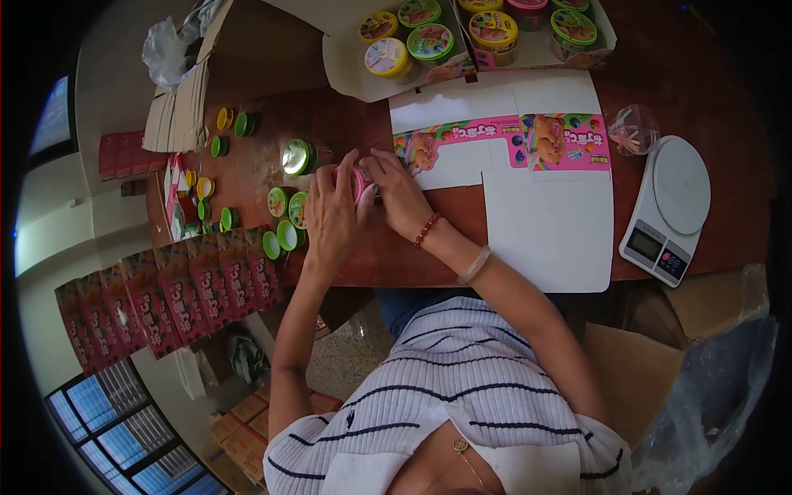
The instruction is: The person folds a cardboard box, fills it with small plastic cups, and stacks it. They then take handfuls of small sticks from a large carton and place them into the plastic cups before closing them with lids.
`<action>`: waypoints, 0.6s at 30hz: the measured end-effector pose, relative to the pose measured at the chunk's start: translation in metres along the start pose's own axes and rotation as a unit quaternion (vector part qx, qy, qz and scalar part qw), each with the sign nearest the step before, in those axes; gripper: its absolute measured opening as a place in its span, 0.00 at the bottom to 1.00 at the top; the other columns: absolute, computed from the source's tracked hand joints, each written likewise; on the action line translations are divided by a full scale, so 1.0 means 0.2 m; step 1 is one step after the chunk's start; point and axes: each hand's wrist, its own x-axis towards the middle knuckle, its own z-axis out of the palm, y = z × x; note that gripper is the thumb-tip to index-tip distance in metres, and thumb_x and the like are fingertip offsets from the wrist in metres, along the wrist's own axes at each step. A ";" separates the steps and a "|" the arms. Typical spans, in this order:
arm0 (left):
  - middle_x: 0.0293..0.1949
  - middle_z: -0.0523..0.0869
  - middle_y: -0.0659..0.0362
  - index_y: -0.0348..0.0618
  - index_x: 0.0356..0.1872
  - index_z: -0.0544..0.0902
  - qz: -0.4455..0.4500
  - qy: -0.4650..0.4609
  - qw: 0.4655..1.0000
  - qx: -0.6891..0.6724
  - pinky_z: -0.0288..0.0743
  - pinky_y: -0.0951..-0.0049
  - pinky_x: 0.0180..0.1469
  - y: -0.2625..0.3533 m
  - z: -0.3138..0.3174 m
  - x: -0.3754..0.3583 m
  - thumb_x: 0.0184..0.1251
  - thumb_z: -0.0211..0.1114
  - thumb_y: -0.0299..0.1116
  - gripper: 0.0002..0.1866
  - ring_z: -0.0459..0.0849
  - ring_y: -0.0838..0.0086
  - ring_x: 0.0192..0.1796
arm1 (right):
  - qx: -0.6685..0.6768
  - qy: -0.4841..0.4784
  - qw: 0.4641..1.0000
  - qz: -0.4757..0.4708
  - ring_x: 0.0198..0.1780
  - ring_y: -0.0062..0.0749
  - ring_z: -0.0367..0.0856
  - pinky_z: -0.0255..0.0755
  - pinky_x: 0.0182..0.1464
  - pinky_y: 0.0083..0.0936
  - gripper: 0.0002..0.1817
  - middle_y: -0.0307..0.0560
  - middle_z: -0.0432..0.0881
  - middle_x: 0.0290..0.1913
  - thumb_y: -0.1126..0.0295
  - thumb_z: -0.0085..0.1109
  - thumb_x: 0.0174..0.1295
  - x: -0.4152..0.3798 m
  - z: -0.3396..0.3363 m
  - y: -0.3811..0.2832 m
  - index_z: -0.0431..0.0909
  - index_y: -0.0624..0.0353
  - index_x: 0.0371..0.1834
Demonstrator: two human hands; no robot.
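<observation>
Both my hands meet around a small tub with a pink lid [358, 183] over the middle of the dark red table. My left hand [334, 209] wraps its fingers over the lid from the left. From the right, my right hand [398, 191] presses curled fingers against the tub's far side. Just left of them stands a tub with a green rim and shiny top [298, 157]. Green lids [290, 235] and round labelled pieces lie beside my left hand. To the right is a flat white carton sheet with pink printed panels [549, 224].
A white scale [669, 210] stands at the right, with a clear plastic cup [634, 130] beside it. Open boxes of tubs [351, 62] are at the back. Pink printed cartons [169, 295] line the left edge. Folded cardboard [179, 110] sits at the back left.
</observation>
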 end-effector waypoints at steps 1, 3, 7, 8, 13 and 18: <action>0.55 0.76 0.45 0.47 0.73 0.70 -0.008 0.003 1.000 0.004 0.74 0.53 0.56 -0.01 -0.01 -0.01 0.74 0.63 0.40 0.29 0.79 0.49 0.54 | 0.030 0.008 0.999 0.010 0.69 0.55 0.71 0.68 0.71 0.41 0.32 0.58 0.77 0.61 0.81 0.67 0.48 0.01 -0.01 -0.01 0.74 0.66 0.61; 0.54 0.78 0.44 0.47 0.71 0.71 -0.049 -0.005 0.988 -0.147 0.75 0.55 0.57 -0.05 -0.06 0.01 0.75 0.60 0.41 0.26 0.81 0.48 0.52 | 0.045 0.017 0.999 0.006 0.67 0.53 0.74 0.72 0.68 0.40 0.32 0.57 0.78 0.59 0.78 0.72 0.48 0.04 -0.08 -0.07 0.74 0.65 0.60; 0.48 0.81 0.55 0.37 0.62 0.74 -0.096 0.056 0.892 -0.439 0.72 0.70 0.59 -0.07 -0.17 -0.07 0.82 0.46 0.42 0.21 0.79 0.73 0.52 | 0.235 -0.005 0.972 -0.025 0.60 0.48 0.80 0.77 0.61 0.36 0.37 0.53 0.78 0.56 0.69 0.83 0.46 0.06 -0.24 -0.24 0.74 0.59 0.61; 0.48 0.81 0.55 0.37 0.62 0.74 -0.099 0.064 0.892 -0.437 0.72 0.70 0.59 -0.05 -0.19 -0.09 0.82 0.46 0.42 0.21 0.79 0.73 0.52 | 0.214 -0.008 0.976 -0.045 0.60 0.47 0.80 0.76 0.61 0.36 0.37 0.51 0.77 0.56 0.70 0.83 0.47 0.05 -0.27 -0.27 0.74 0.58 0.61; 0.46 0.81 0.59 0.40 0.55 0.76 -0.145 0.048 0.829 -0.538 0.72 0.76 0.52 0.00 -0.19 -0.17 0.84 0.43 0.41 0.18 0.77 0.77 0.46 | -0.030 0.025 0.969 -0.244 0.58 0.45 0.80 0.78 0.59 0.35 0.34 0.50 0.74 0.56 0.74 0.80 0.50 -0.07 -0.35 -0.35 0.75 0.57 0.61; 0.43 0.80 0.56 0.38 0.52 0.77 -0.071 0.056 0.898 -0.431 0.74 0.71 0.46 0.06 -0.20 -0.23 0.79 0.51 0.42 0.17 0.79 0.74 0.44 | 0.218 -0.095 0.969 0.059 0.58 0.40 0.80 0.80 0.55 0.37 0.23 0.51 0.73 0.60 0.64 0.71 0.63 -0.15 -0.34 -0.34 0.77 0.58 0.59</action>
